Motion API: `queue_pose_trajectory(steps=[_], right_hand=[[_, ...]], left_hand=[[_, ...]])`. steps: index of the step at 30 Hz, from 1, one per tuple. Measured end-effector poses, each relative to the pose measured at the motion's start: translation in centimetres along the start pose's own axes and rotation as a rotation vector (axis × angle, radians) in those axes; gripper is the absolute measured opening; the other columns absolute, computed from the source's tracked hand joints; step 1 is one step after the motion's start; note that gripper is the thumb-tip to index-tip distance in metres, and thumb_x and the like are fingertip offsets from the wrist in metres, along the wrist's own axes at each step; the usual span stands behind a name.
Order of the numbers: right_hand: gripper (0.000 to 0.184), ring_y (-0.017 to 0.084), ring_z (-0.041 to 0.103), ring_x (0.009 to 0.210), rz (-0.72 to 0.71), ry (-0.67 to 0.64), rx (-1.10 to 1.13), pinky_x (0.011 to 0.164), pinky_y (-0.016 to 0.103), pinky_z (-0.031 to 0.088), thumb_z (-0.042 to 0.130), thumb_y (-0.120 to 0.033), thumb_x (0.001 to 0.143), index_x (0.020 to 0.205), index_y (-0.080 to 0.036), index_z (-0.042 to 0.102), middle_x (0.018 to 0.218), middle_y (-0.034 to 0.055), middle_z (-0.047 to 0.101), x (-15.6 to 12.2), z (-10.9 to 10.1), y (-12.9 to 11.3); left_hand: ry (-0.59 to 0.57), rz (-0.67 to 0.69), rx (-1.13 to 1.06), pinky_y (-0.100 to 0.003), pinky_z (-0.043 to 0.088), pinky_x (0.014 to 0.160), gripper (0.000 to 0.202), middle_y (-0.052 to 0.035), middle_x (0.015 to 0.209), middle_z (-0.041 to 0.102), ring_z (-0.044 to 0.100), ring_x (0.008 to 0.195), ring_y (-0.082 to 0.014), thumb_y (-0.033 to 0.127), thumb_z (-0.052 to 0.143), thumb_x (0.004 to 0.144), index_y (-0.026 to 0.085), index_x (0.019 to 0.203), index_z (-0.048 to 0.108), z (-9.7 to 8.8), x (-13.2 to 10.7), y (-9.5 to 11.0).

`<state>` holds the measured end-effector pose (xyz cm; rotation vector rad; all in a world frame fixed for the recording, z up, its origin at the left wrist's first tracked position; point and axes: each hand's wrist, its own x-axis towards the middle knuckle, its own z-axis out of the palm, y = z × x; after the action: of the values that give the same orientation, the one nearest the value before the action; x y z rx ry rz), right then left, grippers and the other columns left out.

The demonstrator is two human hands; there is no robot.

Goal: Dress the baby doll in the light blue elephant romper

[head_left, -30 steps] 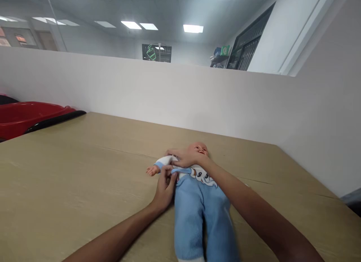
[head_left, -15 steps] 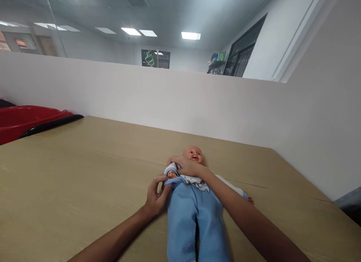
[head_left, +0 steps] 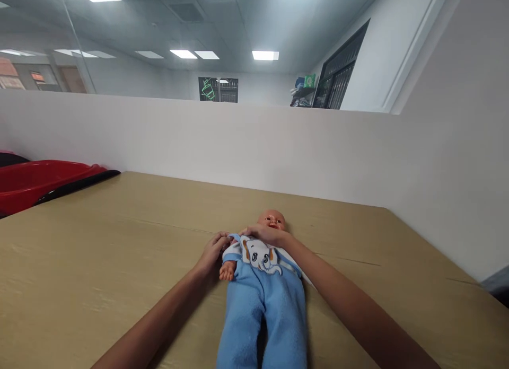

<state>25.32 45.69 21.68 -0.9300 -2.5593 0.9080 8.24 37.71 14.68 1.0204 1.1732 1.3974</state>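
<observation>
A baby doll (head_left: 272, 219) lies on its back on the tan table (head_left: 99, 242), head towards the partition. It wears light blue trousers (head_left: 262, 310) and a white top with an elephant print (head_left: 258, 252). My left hand (head_left: 212, 252) is closed on the doll's shoulder and sleeve at its left side; the doll's small hand (head_left: 227, 272) pokes out just below. My right hand (head_left: 264, 234) pinches the top's neckline just under the doll's chin. Both forearms reach in from the bottom of the view.
A white partition wall (head_left: 254, 146) closes off the table at the back and right. A red tub (head_left: 35, 178) with a black piece beside it sits at the far left edge. Ceiling lights and a dark window show beyond.
The doll's arm has come down to its side and the white top now lies flat over the chest, elephant print showing. My left hand moved up from the waistband to the shoulder.
</observation>
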Motion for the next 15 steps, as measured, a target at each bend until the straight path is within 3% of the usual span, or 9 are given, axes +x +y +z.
queue_pose_trajectory(steps=[3,6,9,12,15], right_hand=[[0.028,0.02,0.072,0.083,0.114,-0.024,-0.068,0.072,0.028,0.054,0.054,-0.03,0.098,0.089,-0.02,0.078,0.086,0.0029,0.08,0.0,0.1,-0.5],[0.028,0.023,0.072,0.081,0.237,0.041,-0.19,0.069,0.029,0.05,0.055,-0.035,0.097,0.092,-0.018,0.076,0.09,0.0088,0.081,0.1,1.0,-1.6],[0.03,0.027,0.073,0.089,0.296,0.117,-0.308,0.074,0.032,0.049,0.055,-0.037,0.097,0.106,-0.015,0.075,0.102,0.0159,0.081,0.5,2.3,-2.9],[0.03,0.029,0.073,0.1,0.282,0.095,-0.377,0.079,0.033,0.05,0.065,-0.039,0.095,0.112,-0.016,0.074,0.111,0.0171,0.08,1.2,3.4,-3.8],[0.027,0.026,0.073,0.107,0.26,0.054,-0.427,0.087,0.033,0.053,0.07,-0.041,0.096,0.111,-0.019,0.074,0.115,0.0122,0.079,1.9,3.3,-3.9]], left_hand=[[-0.03,-0.028,0.077,-0.028,0.051,0.067,0.044,-0.0009,0.084,0.072,0.072,0.079,-0.0205,0.051,0.082,0.073,0.022,0.098,0.06,-0.7,-0.8,1.3],[-0.108,-0.083,0.282,-0.029,0.048,0.058,0.06,0.0005,0.08,0.073,0.069,0.059,-0.0195,0.056,0.083,0.075,0.024,0.113,0.049,-1.4,-2.2,2.4],[-0.223,-0.124,0.581,-0.031,0.045,0.053,0.058,0.0007,0.064,0.071,0.067,0.049,-0.0241,0.063,0.07,0.086,0.022,0.117,0.044,-1.6,-3.6,2.9],[-0.21,-0.056,0.762,-0.033,0.046,0.057,0.05,-0.0042,0.064,0.072,0.072,0.059,-0.031,0.056,0.063,0.091,0.017,0.121,0.05,-1.5,-4.4,3.1],[-0.133,0.114,0.974,-0.036,0.047,0.065,0.055,-0.0157,0.086,0.079,0.077,0.08,-0.038,0.044,0.065,0.089,0.011,0.132,0.054,-1.4,-5.0,3.0]])
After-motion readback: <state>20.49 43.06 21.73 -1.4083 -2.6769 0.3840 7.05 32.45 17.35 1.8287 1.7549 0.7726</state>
